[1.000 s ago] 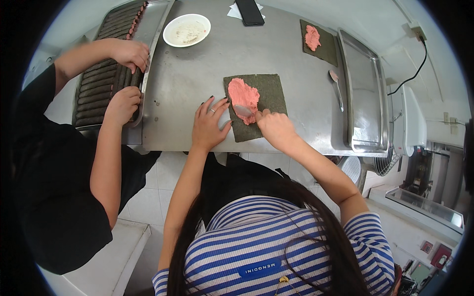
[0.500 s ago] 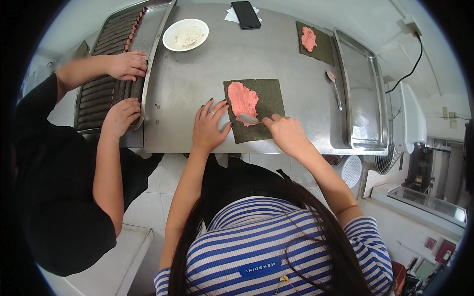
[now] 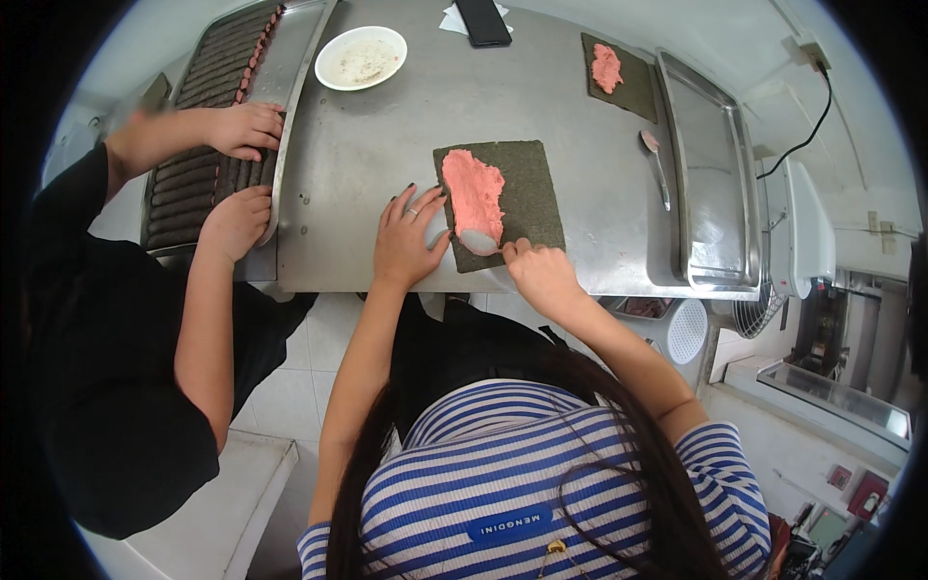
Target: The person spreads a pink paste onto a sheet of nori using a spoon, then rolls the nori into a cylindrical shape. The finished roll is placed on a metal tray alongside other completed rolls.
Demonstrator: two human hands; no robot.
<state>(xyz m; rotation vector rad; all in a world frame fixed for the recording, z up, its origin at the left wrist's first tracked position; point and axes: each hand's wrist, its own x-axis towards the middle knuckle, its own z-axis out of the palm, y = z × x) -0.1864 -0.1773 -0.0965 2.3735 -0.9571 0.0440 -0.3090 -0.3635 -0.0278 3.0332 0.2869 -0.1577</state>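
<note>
a food-preparation kitchen: a metal tabletop [image 3: 367, 184] carries a dark green sheet [image 3: 530, 193] spread with pink paste [image 3: 475, 191] near its front edge, a white bowl [image 3: 394, 48] toward its far left corner and a shallow metal tray [image 3: 717, 184] along its right edge. dark rolls [image 3: 215, 66] fill part of another tray [image 3: 296, 63] at its left edge; pale tiles [image 3: 333, 333] cover the floor.

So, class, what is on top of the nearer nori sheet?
On the nori sheet, pink paste covers much of the left side; the right hand holds a spoon at the paste's near end. Nori beneath the paste is hidden.
</note>
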